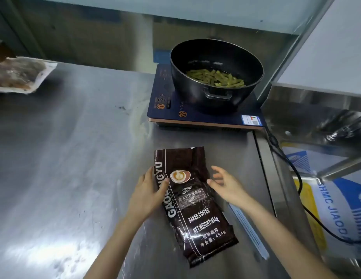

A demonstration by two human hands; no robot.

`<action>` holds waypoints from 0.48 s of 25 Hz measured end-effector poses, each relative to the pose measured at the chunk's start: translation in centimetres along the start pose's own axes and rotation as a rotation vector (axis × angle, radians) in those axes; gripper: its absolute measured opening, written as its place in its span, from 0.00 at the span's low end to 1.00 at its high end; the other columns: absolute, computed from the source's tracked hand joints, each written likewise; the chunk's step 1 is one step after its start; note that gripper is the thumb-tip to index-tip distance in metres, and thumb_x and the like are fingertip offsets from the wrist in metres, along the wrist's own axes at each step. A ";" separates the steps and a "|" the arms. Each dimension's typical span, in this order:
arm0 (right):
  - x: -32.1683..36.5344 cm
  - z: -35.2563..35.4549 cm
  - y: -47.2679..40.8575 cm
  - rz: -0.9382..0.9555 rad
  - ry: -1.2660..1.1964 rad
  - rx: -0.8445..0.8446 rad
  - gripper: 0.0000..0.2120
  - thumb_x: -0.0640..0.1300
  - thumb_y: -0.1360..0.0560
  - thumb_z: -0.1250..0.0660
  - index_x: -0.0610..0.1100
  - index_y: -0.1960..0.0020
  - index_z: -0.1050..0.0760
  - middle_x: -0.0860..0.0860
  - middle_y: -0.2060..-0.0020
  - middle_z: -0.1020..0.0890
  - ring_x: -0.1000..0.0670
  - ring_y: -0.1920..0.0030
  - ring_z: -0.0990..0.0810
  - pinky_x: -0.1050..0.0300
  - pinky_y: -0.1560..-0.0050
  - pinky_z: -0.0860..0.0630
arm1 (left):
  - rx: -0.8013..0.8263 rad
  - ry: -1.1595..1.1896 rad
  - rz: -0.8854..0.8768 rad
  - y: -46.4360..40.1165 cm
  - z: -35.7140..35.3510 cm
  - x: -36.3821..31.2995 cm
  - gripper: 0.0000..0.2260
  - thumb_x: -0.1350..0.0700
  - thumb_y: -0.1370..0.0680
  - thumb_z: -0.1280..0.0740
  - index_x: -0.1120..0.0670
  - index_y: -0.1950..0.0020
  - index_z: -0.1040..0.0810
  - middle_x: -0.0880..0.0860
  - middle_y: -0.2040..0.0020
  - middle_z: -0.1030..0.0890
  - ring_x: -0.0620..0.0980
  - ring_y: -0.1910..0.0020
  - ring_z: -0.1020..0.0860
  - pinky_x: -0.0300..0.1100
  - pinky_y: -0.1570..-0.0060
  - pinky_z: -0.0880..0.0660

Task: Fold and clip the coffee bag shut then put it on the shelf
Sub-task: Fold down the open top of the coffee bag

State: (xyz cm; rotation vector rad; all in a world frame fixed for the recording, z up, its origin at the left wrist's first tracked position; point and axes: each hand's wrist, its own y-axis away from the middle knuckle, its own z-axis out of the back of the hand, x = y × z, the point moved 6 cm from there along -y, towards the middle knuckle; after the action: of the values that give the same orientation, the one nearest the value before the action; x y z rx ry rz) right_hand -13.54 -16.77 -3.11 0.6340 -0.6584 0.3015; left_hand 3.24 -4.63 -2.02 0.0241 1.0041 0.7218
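Observation:
A dark brown coffee bag with white lettering lies flat on the steel counter, its open top pointing away from me. My left hand rests on the bag's left edge with the thumb over the print. My right hand hovers at the bag's right edge, fingers spread, holding nothing. A long pale blue clip lies on the counter just right of the bag, partly under my right forearm.
A black pot with green beans sits on a blue induction cooker behind the bag. A sealed food pack lies at the far left. The counter's right edge drops to a sink area with a black cable.

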 end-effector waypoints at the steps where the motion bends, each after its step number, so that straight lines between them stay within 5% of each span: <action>1: -0.2 -0.1 -0.3 -0.014 -0.019 -0.002 0.26 0.45 0.25 0.39 0.45 0.30 0.44 0.43 0.36 0.28 0.46 0.38 0.27 0.58 0.40 0.33 | -0.003 0.038 0.006 -0.3 -0.3 0.4 0.24 0.51 0.25 0.39 0.55 0.31 0.40 0.59 0.32 0.31 0.57 0.34 0.31 0.51 0.35 0.33; 7: -0.6 -0.6 -0.3 -0.034 -0.033 0.002 0.26 0.45 0.25 0.40 0.45 0.29 0.44 0.44 0.37 0.27 0.47 0.39 0.26 0.64 0.46 0.36 | -0.007 0.242 0.067 -0.1 -1.2 1.3 0.17 0.55 0.24 0.40 0.53 0.35 0.34 0.54 0.37 0.25 0.54 0.43 0.24 0.42 0.46 0.32; 12: 0.0 -0.5 0.0 -0.010 -0.056 -0.017 0.23 0.44 0.24 0.40 0.45 0.31 0.41 0.44 0.40 0.25 0.47 0.41 0.25 0.63 0.47 0.35 | -0.011 0.298 0.099 0.2 -0.9 0.9 0.18 0.56 0.23 0.41 0.53 0.34 0.35 0.53 0.38 0.25 0.54 0.43 0.24 0.47 0.40 0.30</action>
State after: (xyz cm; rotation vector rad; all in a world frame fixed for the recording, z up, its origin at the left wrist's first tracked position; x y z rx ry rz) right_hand -13.29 -16.46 -3.44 0.6312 -0.7101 0.2693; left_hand 2.71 -4.22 -3.18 -0.0453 1.2902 0.8373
